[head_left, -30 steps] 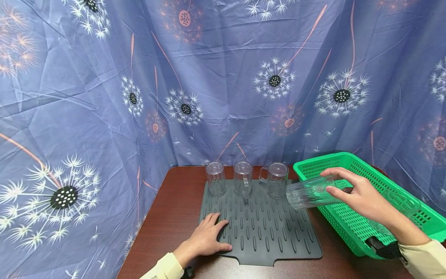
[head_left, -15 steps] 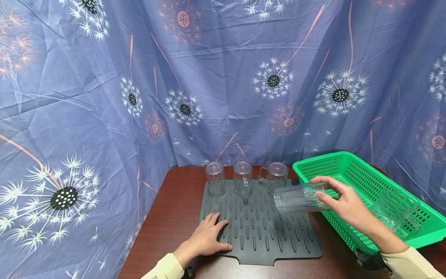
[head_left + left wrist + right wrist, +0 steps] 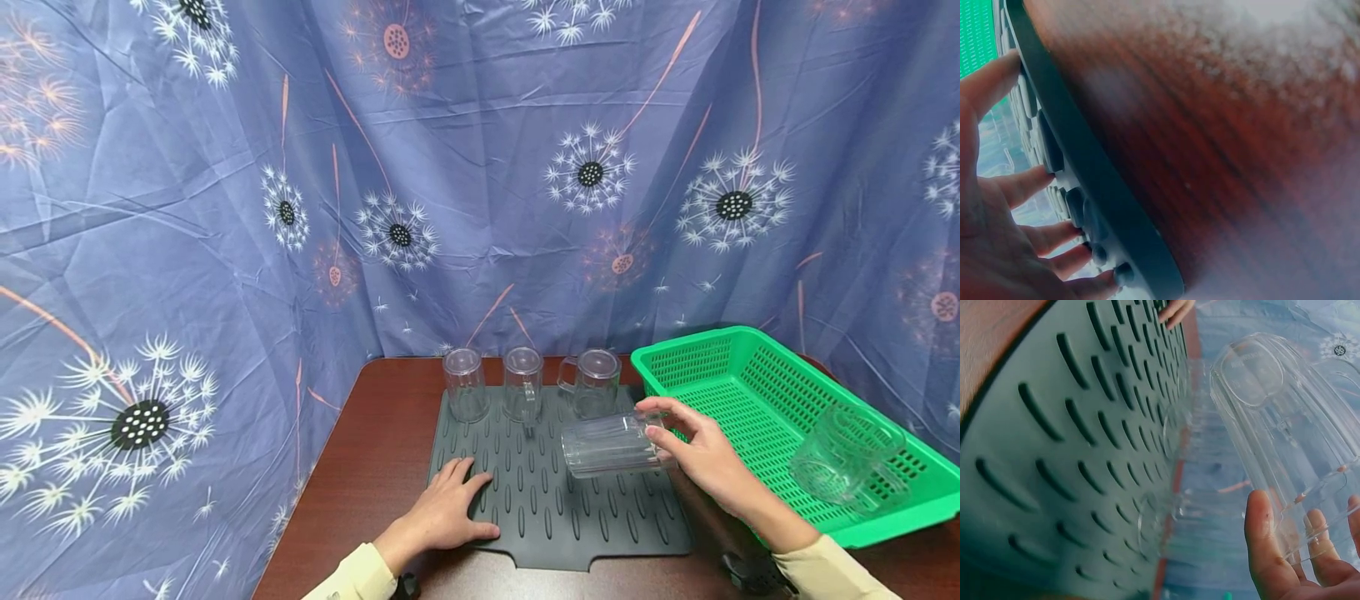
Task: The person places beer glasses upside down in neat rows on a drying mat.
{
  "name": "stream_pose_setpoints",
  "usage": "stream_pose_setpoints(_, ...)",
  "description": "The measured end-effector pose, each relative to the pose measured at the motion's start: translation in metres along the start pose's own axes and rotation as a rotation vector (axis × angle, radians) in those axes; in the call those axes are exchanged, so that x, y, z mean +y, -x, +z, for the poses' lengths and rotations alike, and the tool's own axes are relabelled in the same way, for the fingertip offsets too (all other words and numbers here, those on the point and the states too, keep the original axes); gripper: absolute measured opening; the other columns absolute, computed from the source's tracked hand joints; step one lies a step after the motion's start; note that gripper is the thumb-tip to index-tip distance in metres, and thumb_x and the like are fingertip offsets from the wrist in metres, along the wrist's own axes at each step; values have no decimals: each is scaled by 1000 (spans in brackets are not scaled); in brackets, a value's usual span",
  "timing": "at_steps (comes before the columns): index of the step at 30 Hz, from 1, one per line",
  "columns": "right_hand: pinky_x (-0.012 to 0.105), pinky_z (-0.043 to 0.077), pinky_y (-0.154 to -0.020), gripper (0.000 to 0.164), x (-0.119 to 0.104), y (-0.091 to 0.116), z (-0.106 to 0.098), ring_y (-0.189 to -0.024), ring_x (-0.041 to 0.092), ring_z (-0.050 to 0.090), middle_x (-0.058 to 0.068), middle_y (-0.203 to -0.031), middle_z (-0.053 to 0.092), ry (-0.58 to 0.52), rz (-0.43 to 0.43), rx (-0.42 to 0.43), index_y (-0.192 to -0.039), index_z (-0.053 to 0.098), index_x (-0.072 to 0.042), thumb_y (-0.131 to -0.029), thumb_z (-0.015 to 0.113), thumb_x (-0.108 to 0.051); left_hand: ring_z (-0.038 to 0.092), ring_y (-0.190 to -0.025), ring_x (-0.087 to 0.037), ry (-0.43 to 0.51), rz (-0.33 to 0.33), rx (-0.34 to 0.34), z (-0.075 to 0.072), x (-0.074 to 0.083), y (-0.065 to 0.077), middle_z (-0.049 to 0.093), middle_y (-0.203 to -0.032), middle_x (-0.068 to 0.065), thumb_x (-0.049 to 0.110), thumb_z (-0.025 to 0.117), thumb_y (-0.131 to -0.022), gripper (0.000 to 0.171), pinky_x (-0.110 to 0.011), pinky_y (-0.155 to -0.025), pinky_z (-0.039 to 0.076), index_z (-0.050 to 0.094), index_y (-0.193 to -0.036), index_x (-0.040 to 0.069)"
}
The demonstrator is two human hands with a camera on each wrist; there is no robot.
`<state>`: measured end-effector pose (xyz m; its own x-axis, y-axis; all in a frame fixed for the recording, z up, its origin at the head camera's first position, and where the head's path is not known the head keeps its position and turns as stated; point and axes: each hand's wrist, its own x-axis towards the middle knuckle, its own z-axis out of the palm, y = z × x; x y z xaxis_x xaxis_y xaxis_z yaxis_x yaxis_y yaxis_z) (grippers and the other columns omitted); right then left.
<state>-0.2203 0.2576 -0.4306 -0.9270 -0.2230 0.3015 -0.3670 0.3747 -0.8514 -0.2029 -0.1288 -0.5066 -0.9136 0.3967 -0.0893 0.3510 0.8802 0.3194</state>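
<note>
My right hand (image 3: 708, 458) grips a clear glass mug (image 3: 611, 446) near one end, thumb on one side and fingers on the other. The mug lies nearly sideways in the air over the right part of a dark grey ribbed mat (image 3: 551, 550), its round base pointing left. In the right wrist view the fingers wrap the rim end of the mug (image 3: 1291, 419). My left hand (image 3: 442, 512) rests with spread fingers on the mat's left edge. Along the back of the mat stand three upside-down glass mugs: a left one (image 3: 466, 387), a middle one (image 3: 522, 387) and a right one (image 3: 597, 387).
A green perforated basket (image 3: 806, 379) stands right of the mat, and clear glassware (image 3: 832, 458) lies in its near right part. The mat lies on a reddish-brown wooden table (image 3: 360, 433). A blue curtain (image 3: 480, 167) with dandelion prints hangs behind.
My right hand has carried the glass mug leftward and slightly down, from beside the basket to over the mat. The left hand and the three standing mugs have stayed put.
</note>
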Motion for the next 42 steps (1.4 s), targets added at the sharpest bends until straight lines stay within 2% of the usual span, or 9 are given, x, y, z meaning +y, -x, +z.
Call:
stream_pose_setpoints(7,42,61,-67,34,12,-3,20,-95,5,66,-9,-119,62,-188,63,-49,-133,56,-7,-102,60,-20,35,-143,-38,28,16,2,-1,-1,1,40,-155,-16,61,75,-80,79,-62,-106,40,55,-144,19)
stream_pose_setpoints(10,42,61,-67,34,17,-5,28,-94,5,66,-6,-118,62,-190,79,-46,-132,56,-5,-102,61,-20,36,-143,-37,51,23,7,-2,-2,1,41,-154,-16,57,76,-81,77,-61,-107,40,55,-144,18)
stream_pose_setpoints(12,42,61,-67,34,20,-5,34,-92,7,66,0,-118,62,-202,121,-36,-132,57,-6,-102,61,-22,36,-143,-37,59,25,7,-2,-2,0,41,-154,-16,56,75,-82,76,-60,-108,39,55,-144,18)
stream_pose_setpoints(17,40,60,-72,43,23,-4,46,-102,11,62,14,-130,56,-233,257,-21,-135,55,-6,-101,62,-31,36,-143,-36,53,31,9,-2,-1,0,41,-154,-16,54,75,-82,74,-58,-109,38,55,-144,18)
stream_pose_setpoints(22,42,59,-79,44,26,-3,57,-109,18,57,17,-136,53,-275,340,-24,-137,55,-6,-101,62,-31,37,-142,-36,43,37,29,-2,0,2,42,-153,-16,53,76,-82,74,-58,-110,38,56,-144,17)
stream_pose_setpoints(26,44,59,-81,44,28,-3,64,-116,22,54,17,-139,52,-291,361,-34,-137,54,-7,-101,61,-32,37,-142,-37,54,32,35,-2,2,3,43,-152,-17,51,76,-82,73,-59,-110,37,56,-143,16)
stream_pose_setpoints(31,45,58,-83,45,29,-5,72,-119,25,52,16,-141,51,-324,380,-36,-137,54,-8,-101,61,-33,38,-140,-42,119,23,60,-4,7,3,45,-150,-19,47,76,-82,71,-66,-112,30,57,-142,14)
stream_pose_setpoints(37,44,58,-80,45,30,-5,79,-121,26,51,17,-142,50,-346,403,-42,-137,54,-7,-101,61,-33,40,-138,-42,137,23,80,-6,13,3,47,-148,-21,44,77,-82,70,-63,-109,35,57,-141,13)
stream_pose_setpoints(42,46,56,-81,47,30,-4,84,-127,32,48,16,-143,49,-350,434,-51,-138,53,-7,-101,61,-34,42,-140,-37,203,28,110,-7,21,1,47,-150,-18,44,74,-87,69,-59,-106,41,53,-144,12)
